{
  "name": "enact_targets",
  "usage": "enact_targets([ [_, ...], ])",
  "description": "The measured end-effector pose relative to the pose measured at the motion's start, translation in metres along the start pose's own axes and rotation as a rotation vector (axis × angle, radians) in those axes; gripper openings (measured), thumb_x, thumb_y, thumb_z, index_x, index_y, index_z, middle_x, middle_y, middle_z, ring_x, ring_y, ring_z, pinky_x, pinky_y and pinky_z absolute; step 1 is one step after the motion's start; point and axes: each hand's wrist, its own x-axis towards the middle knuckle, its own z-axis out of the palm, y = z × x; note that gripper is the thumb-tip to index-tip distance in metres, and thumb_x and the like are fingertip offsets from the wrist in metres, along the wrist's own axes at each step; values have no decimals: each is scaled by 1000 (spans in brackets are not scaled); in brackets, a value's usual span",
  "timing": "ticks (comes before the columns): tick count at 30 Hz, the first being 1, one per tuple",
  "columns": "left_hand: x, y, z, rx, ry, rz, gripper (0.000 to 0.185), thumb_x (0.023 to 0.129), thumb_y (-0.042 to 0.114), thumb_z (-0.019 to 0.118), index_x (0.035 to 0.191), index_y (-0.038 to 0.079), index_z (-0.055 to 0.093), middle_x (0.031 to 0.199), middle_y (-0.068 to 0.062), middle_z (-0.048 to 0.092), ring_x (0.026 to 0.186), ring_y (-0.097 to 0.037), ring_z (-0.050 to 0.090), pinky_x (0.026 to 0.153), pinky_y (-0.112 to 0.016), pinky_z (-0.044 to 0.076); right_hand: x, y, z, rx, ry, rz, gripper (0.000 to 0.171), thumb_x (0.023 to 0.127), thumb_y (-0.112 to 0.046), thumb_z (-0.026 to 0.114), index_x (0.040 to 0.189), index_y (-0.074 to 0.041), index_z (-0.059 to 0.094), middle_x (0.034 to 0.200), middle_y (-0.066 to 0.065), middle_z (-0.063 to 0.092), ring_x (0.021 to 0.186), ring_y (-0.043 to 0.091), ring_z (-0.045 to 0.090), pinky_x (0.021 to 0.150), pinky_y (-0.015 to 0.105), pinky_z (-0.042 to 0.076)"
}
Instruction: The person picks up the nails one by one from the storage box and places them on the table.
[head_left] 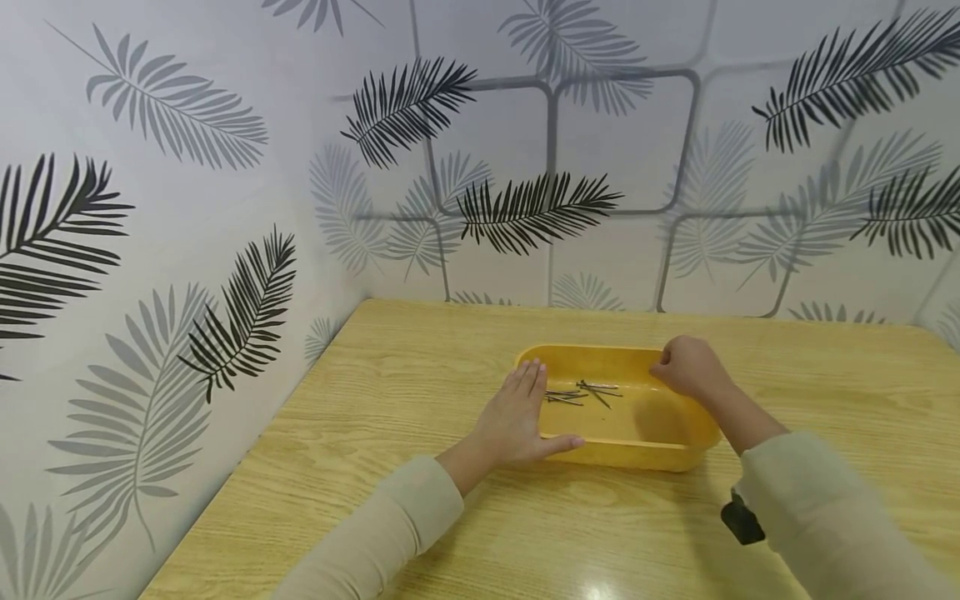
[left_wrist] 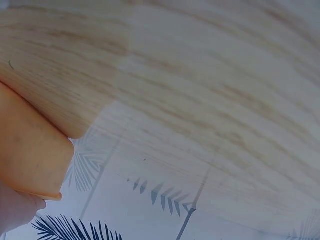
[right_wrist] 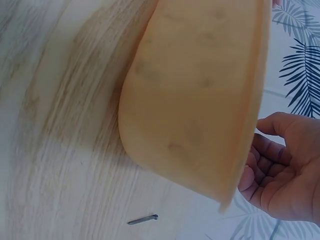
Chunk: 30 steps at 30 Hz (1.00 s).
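Note:
A shallow yellow tray (head_left: 645, 454) stands on the wooden table (head_left: 390, 400) with several thin metal nails (head_left: 581, 392) lying in its left half. My left hand (head_left: 517, 417) lies flat against the tray's left end, fingers straight and the thumb along the front wall. My right hand (head_left: 686, 367) is curled over the far right rim. In the right wrist view the tray's outer wall (right_wrist: 195, 95) fills the frame, with the right hand (right_wrist: 285, 170) curled at its rim. The left wrist view shows only a corner of the tray (left_wrist: 30, 150).
One loose nail (right_wrist: 142, 219) lies on the table beside the tray in the right wrist view. Leaf-patterned walls (head_left: 187, 250) close in the table at the back and on the left. A black wrist-worn device (head_left: 741, 518) sits on the right sleeve.

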Motion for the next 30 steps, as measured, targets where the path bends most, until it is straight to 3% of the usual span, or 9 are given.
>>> enact_targets([
  [7, 0, 1, 0, 0, 2, 1, 101, 84, 72, 38, 147, -3, 13, 155, -17, 13, 145, -28, 11, 118, -36, 15, 1, -1, 10, 17, -18, -40, 42, 78, -5, 52, 46, -18, 28, 44, -10, 20, 44, 5, 16, 46, 20, 18],
  [14, 0, 1, 1, 1, -7, -3, 102, 83, 72, 38, 147, -3, 12, 155, -17, 12, 145, -28, 11, 118, -36, 14, 2, -5, 21, 60, -66, -112, 42, 82, -6, 55, 50, -17, 30, 46, -8, 23, 46, 6, 20, 48, 22, 23],
  [23, 1, 1, 2, 4, -1, 9, 102, 84, 73, 37, 147, -3, 12, 155, -18, 12, 145, -28, 11, 118, -37, 15, 6, -12, 34, 72, -136, -114, 45, 83, -10, 58, 49, -18, 30, 46, -8, 24, 44, 6, 19, 47, 20, 21],
  [30, 1, 0, 0, 11, -3, 10, 102, 84, 73, 37, 147, -4, 13, 155, -18, 13, 144, -29, 11, 118, -36, 14, 12, -17, 40, 47, -141, -150, 39, 83, -10, 60, 49, -14, 41, 47, -8, 29, 46, 6, 25, 47, 20, 25],
])
